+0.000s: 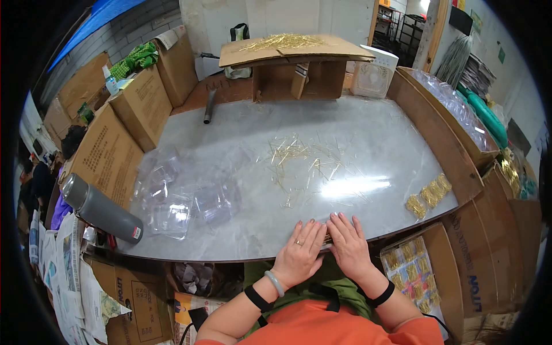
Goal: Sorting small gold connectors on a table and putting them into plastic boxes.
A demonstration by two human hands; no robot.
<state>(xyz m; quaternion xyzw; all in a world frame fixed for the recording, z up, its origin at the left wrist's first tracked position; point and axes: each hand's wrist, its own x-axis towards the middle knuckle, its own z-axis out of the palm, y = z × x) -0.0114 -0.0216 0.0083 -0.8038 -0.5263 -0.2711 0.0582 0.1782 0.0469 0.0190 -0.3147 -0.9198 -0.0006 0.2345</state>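
At the table's near edge, my left hand (300,250) and my right hand (349,246) lie close together, fingers nearly straight and pressed together. Between them shows a small bunch of thin gold sticks (328,238), pressed from both sides; the hands hide most of it. A pale edge shows below the bunch, too covered to name. Beyond my hands, loose gold sticks (290,150) are scattered over the grey table (247,126). Several clear plastic boxes (172,215) stand to the left. On the right lie several bundles of gold sticks (430,195) in a row.
A grey bottle (103,207) leans at the left edge, and a dark tube (210,106) lies farther back. Cardboard boxes (141,103) wall the left side. More gold sticks (284,42) top a cardboard stand (322,54). An open carton (445,247) with packed bundles sits below right.
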